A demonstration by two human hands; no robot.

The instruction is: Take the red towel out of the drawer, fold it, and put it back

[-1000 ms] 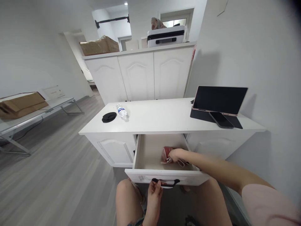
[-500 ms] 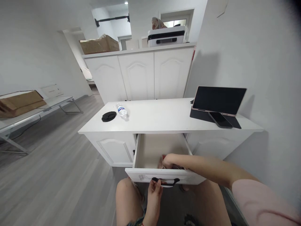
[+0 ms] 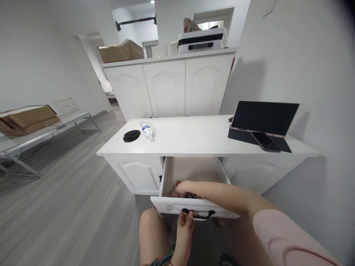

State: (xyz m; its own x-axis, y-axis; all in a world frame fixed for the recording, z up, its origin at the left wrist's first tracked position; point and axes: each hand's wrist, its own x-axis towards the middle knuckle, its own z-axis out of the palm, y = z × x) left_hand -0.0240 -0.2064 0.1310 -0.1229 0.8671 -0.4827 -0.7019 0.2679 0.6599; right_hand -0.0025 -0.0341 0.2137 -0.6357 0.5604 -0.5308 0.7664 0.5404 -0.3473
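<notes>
A white drawer (image 3: 169,181) stands pulled out of a low white cabinet (image 3: 194,138). My left hand (image 3: 185,225) is below the drawer front, its fingers curled on the black handle (image 3: 198,214). My right hand (image 3: 183,188) reaches down inside the drawer near its front left, closed over a red and white cloth item (image 3: 177,184) that mostly hides behind the drawer front. My bare knees are under the drawer.
On the cabinet top lie a water bottle (image 3: 146,129), a black round lid (image 3: 131,136), a tablet on a stand (image 3: 264,114) and a phone (image 3: 265,141). A taller white cupboard (image 3: 166,87) stands behind. A low table with a cardboard box (image 3: 27,120) is at left.
My right hand has slid with the red item from the drawer's middle toward its front left. The left hand stays on the handle. The view has shifted slightly.
</notes>
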